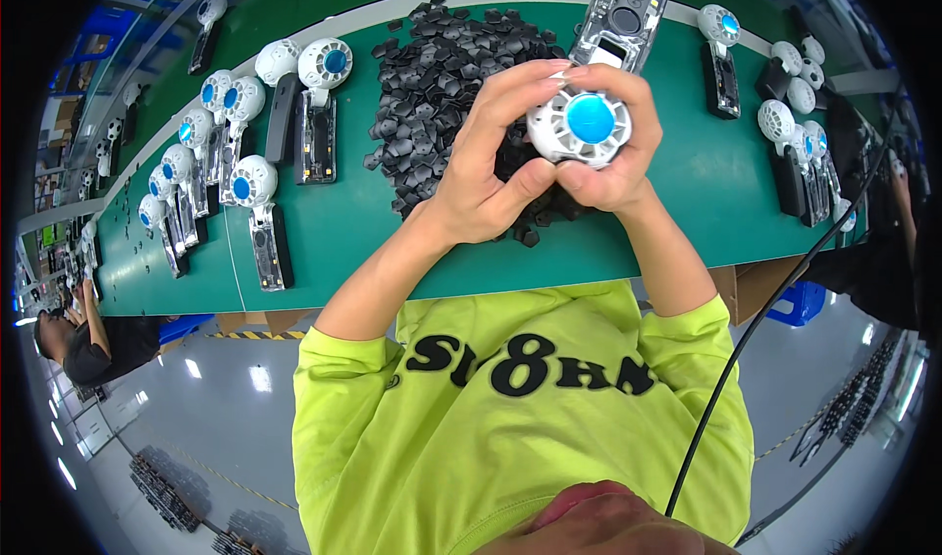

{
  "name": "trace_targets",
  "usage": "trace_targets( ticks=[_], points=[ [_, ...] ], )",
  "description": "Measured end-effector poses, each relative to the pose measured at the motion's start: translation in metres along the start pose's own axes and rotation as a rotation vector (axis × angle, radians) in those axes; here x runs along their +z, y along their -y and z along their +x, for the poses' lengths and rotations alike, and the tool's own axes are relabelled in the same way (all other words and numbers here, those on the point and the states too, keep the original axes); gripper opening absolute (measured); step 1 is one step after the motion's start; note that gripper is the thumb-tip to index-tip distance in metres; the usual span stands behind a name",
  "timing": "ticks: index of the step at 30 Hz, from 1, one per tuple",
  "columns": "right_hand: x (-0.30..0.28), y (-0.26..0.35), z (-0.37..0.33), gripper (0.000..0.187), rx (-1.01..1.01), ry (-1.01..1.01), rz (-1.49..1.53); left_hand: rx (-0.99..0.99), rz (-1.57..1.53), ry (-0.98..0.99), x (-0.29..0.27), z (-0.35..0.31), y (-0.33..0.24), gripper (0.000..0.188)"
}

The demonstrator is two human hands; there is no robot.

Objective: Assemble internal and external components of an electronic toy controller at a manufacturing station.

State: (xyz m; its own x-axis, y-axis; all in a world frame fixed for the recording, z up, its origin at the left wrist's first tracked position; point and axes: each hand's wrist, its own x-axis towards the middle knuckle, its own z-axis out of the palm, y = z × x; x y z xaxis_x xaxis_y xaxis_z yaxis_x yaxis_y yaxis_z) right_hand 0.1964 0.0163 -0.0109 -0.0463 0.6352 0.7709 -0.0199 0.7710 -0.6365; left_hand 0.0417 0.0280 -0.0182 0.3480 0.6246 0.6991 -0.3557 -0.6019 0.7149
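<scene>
Between my two hands is a handheld fan [591,118] with a round white slotted head and a blue disc at its centre. Its clear body [628,15] extends away from me, showing the parts inside. My left hand [481,167] wraps the left side of the head, fingers over the top and thumb at the lower edge. Around the right side curls my right hand [640,138], its thumb also at the lower edge. Just beneath and left of my hands lies a heap of small black angular plastic pieces [427,94].
Similar fans [255,182] stand in a group on the green table [343,221] at the left. More fans [721,25] are at the right. A black cable [756,319] runs down the right side. Another person [88,344] works at the far left.
</scene>
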Motion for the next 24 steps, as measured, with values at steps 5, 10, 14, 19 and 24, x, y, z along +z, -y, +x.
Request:
trace_targets(
  ticks=[5,10,14,19,24],
  points=[
    [0.0,-0.001,-0.003,0.064,0.137,-0.093,0.072,-0.035,-0.026,0.003,0.001,0.001,-0.007,0.058],
    [0.0,-0.001,-0.005,0.064,0.17,-0.092,0.029,-0.04,0.041,-0.032,0.003,0.0,-0.007,0.063],
    [-0.002,0.001,-0.003,0.064,0.206,-0.076,0.009,-0.024,0.097,-0.041,0.001,0.0,-0.003,0.066],
    [-0.003,0.003,0.002,0.064,0.251,-0.008,-0.058,-0.028,0.12,-0.066,-0.001,-0.001,-0.002,0.066],
    [-0.006,0.006,0.009,0.063,0.355,0.002,-0.031,-0.018,0.274,-0.062,-0.006,0.006,-0.01,0.057]
  ],
)
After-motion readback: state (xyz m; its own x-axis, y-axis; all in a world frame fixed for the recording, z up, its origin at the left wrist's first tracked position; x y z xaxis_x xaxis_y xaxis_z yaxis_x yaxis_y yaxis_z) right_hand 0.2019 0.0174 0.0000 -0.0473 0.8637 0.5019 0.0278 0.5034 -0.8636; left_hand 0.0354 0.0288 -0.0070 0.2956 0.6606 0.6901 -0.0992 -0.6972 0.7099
